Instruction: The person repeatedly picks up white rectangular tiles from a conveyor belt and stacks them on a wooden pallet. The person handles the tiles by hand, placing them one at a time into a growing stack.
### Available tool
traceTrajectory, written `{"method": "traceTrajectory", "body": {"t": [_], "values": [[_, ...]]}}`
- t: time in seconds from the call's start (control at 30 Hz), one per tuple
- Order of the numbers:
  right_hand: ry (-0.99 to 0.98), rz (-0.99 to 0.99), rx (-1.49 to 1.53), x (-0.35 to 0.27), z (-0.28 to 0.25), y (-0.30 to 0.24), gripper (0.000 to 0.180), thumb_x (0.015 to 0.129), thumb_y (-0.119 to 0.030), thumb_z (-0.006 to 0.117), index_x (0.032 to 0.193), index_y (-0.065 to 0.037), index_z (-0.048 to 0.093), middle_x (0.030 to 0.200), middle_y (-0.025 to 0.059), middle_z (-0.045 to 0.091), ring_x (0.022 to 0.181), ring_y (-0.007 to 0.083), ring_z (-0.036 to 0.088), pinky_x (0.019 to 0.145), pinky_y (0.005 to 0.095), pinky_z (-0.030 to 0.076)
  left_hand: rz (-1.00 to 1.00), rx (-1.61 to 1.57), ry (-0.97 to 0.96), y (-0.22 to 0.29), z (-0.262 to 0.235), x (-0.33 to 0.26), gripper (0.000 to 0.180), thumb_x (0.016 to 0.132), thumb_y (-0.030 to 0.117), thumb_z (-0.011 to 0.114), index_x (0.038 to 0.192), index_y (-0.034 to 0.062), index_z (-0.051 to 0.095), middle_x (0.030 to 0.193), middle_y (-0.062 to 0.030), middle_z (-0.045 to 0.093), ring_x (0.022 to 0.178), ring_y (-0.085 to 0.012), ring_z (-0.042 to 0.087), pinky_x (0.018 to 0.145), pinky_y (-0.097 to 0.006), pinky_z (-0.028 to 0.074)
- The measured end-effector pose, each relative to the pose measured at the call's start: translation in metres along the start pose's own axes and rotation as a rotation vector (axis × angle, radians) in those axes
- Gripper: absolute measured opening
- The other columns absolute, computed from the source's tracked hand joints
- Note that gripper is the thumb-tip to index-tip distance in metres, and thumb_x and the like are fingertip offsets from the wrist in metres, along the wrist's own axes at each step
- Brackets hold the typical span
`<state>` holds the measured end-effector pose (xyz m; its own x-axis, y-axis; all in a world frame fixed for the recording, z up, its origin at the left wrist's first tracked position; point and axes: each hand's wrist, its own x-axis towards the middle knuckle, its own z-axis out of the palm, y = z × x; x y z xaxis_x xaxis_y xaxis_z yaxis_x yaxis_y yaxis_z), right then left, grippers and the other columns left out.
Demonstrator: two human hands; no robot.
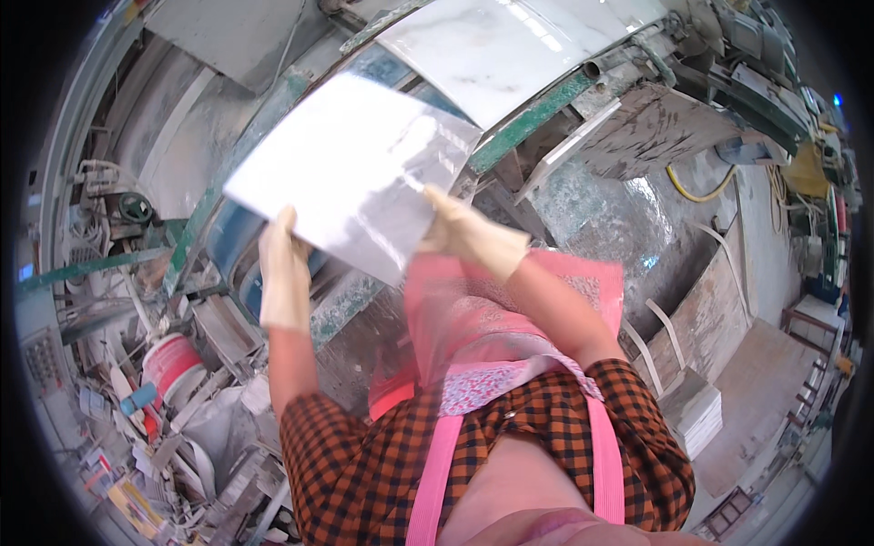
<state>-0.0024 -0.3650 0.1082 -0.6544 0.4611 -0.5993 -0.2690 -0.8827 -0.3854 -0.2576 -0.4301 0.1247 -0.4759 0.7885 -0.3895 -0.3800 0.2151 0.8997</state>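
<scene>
Both gloved hands, left hand (285, 273) and right hand (469, 235), grasp the white tile (350, 173) by opposite edges above the wet conveyor (510, 50); level, firm fingers should prevent slipping.

At about eight o'clock stands a red-and-white bucket (171, 362); near seven o'clock lies what may be a yellow printed package (137, 506), blurred.

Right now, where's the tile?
Head view, upper centre-left: the tile is held up, tilted, between the gloved left hand at its lower edge and right hand at its right edge, in front of the marble slab.
</scene>
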Motion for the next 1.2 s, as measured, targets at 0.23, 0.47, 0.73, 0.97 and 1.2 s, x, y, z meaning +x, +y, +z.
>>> {"method": "traceTrajectory", "body": {"t": [0.23, 0.47, 0.73, 0.97, 1.2], "values": [[-0.270, -0.186, 0.352, -0.033, 0.004, 0.008, 0.049, 0.084, -0.004, 0.065, 0.130, 0.006, 0.051, 0.122, 0.0202, 0.062, 0.110, 0.0318, 0.064, 0.100, 0.0460, 0.049, -0.093, -0.247, 0.017, -0.006, 0.003, -0.092, 0.062, 0.093, 0.024, 0.061, 0.142, -0.0052, 0.037, 0.140, -0.0206, 0.050, 0.125, -0.0338, 0.054, 0.100, -0.047, 0.050], [-0.066, -0.592, 0.305, -0.150, -0.019, -0.019, 0.046, 0.080, -0.001, 0.068, 0.124, 0.001, 0.054, 0.114, 0.0160, 0.064, 0.102, 0.0292, 0.066, 0.091, 0.0422, 0.055, -0.033, -0.075, -0.378, -0.001, 0.087, -0.104, 0.061, 0.095, 0.029, 0.055, 0.141, -0.0068, 0.037, 0.139, -0.0207, 0.051, 0.125, -0.0335, 0.055, 0.101, -0.047, 0.049], [0.769, -1.203, 0.053, -0.353, -0.148, 0.029, 0.041, 0.077, -0.005, 0.070, 0.115, 0.005, 0.057, 0.101, 0.0124, 0.066, 0.089, 0.0243, 0.067, 0.078, 0.0381, 0.054, 0.259, 1.285, -0.963, -0.079, 0.318, -0.167, 0.065, 0.090, 0.050, 0.061, 0.128, -0.0032, 0.058, 0.124, -0.0202, 0.063, 0.118, -0.0254, 0.059, 0.097, -0.033, 0.045], [1.855, -0.569, -0.712, -0.515, -0.292, 0.178, 0.032, 0.087, -0.029, 0.058, 0.107, -0.006, 0.067, 0.102, 0.0230, 0.069, 0.100, 0.0399, 0.065, 0.083, 0.0458, 0.050, -0.189, 0.793, -1.828, -0.276, 0.463, -0.481, 0.063, 0.083, 0.047, 0.065, 0.120, -0.0045, 0.061, 0.115, -0.0208, 0.066, 0.107, -0.0274, 0.063, 0.090, -0.037, 0.047], [1.846, 0.278, -0.585, -0.581, -0.328, 0.378, 0.022, 0.085, -0.013, 0.055, 0.099, -0.007, 0.071, 0.097, 0.0203, 0.071, 0.096, 0.0351, 0.069, 0.083, 0.0465, 0.053, 0.442, 1.008, -2.478, -0.457, 0.377, -0.630, 0.025, 0.081, 0.000, 0.060, 0.104, -0.0013, 0.070, 0.088, -0.0208, 0.071, 0.088, -0.0271, 0.070, 0.078, -0.036, 0.053]]}}
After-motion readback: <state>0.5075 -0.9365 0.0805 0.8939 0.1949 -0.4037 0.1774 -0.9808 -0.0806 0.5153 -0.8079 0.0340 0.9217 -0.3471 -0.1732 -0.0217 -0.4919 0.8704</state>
